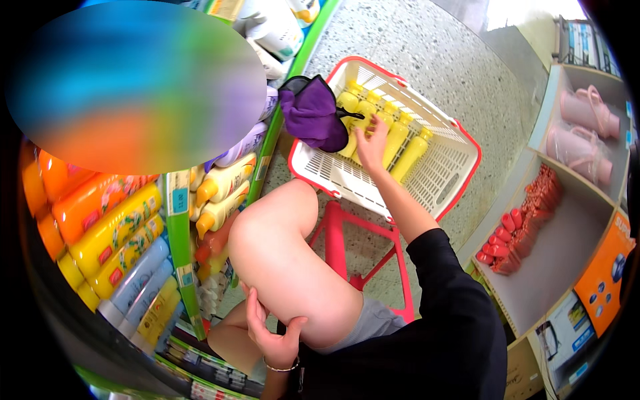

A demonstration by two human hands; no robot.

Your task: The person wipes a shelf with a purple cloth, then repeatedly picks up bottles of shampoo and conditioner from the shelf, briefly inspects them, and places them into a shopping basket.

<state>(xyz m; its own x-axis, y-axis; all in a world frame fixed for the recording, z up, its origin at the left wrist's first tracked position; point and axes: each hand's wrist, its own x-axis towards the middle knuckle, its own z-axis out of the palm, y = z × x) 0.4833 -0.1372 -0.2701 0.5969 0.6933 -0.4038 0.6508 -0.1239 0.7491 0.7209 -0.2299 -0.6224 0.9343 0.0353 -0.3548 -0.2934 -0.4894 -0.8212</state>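
Note:
A white plastic shopping basket (445, 150) with a red rim stands beyond my knee, resting at or over a red plastic stool (336, 240). Several yellow bottles (411, 156) lie side by side in it. My right hand (372, 142) reaches over the bottles, fingers curled and apart; whether its fingertips touch a bottle is unclear. A purple cloth item with black trim (315, 115) hangs over the basket's left edge, its black strap near my fingers. My left hand (274, 325), with a bracelet at the wrist, rests against my bare leg, fingers spread, holding nothing.
Shelves with green edges (179, 240) on the left hold orange, yellow and blue bottles (117, 230). On the right, a grey shelf unit (565, 240) holds red items (525, 225) and pink flasks (582, 145). Speckled floor (400, 45) lies around the basket. A blurred patch hides the upper left.

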